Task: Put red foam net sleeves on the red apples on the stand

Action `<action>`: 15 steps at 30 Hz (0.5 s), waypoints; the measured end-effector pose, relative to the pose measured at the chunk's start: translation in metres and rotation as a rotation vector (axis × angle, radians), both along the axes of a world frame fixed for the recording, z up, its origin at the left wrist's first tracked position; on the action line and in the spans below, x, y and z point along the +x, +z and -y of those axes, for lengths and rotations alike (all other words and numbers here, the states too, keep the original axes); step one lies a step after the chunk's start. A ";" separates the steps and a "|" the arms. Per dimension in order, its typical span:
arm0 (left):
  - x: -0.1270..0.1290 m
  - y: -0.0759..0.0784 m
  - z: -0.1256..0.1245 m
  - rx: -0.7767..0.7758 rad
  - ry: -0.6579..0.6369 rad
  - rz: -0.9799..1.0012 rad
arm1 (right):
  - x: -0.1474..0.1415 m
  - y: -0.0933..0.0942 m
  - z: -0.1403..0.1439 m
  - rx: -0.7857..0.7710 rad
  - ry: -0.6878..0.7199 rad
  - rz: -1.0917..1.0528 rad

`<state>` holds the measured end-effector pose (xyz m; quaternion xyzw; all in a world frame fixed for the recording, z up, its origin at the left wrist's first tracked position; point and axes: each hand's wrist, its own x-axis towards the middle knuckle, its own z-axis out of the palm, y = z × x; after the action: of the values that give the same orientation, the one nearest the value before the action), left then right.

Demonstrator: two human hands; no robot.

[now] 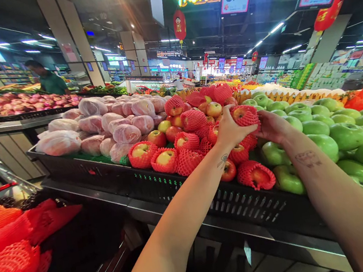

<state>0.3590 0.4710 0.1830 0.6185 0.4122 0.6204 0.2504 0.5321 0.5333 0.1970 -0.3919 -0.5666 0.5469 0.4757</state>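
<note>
A: Red foam netting wraps the apple (245, 115) we have lifted, just right of the frame's centre, above the black crate (176, 187) of the display.

B: And both of ours are on it. Our left hand (230, 129) comes in from the lower middle of the frame and clamps the apple's left side, thumb over the top and fingers curled beneath.

A: Our right hand (271, 125) meets it from the right, palm toward the fruit, fingers closed against the netted side. So neither hand is nearer; the apple sits between them, held clear of the pile.

B: Long axis? It is nearly round, so we cannot tell one; the net's open end seems to face upward and left, but that is a judgement.

A: Directly below lie more netted red apples (255, 175), some bare ones among them. To the right of our right forearm the green apples (347, 135) spread toward the frame's right edge.

B: At left of the display we see fruit in pale bags (126, 133). At lower left, loose red netting (10, 255) is heaped in a cart.

A: Far upper left, another person (48, 79) stands behind a second stand, well apart from us.
</note>
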 end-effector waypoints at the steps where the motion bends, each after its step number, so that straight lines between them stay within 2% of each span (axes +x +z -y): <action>1: 0.000 0.001 0.002 0.011 0.002 0.034 | -0.002 0.003 0.003 -0.055 -0.011 -0.022; 3: 0.001 0.002 0.005 0.058 0.002 0.102 | -0.006 0.007 0.009 -0.113 -0.015 -0.035; 5: 0.001 0.002 0.005 0.108 0.010 0.150 | -0.007 0.008 0.013 -0.070 -0.008 0.021; 7: 0.001 0.002 0.003 0.170 0.074 0.166 | -0.008 0.006 0.014 0.008 -0.026 0.121; 11: -0.008 0.004 -0.001 0.261 0.392 0.159 | -0.007 -0.001 0.014 0.150 -0.026 0.334; 13: -0.015 0.006 0.000 0.233 0.534 0.153 | -0.008 -0.002 0.015 0.210 0.017 0.384; 15: -0.019 0.006 0.001 0.165 0.602 0.111 | -0.009 -0.002 0.015 0.256 0.039 0.381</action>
<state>0.3403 0.4704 0.1895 0.4520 0.5107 0.7309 0.0266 0.5233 0.5179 0.1954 -0.4136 -0.7185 0.3959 0.3949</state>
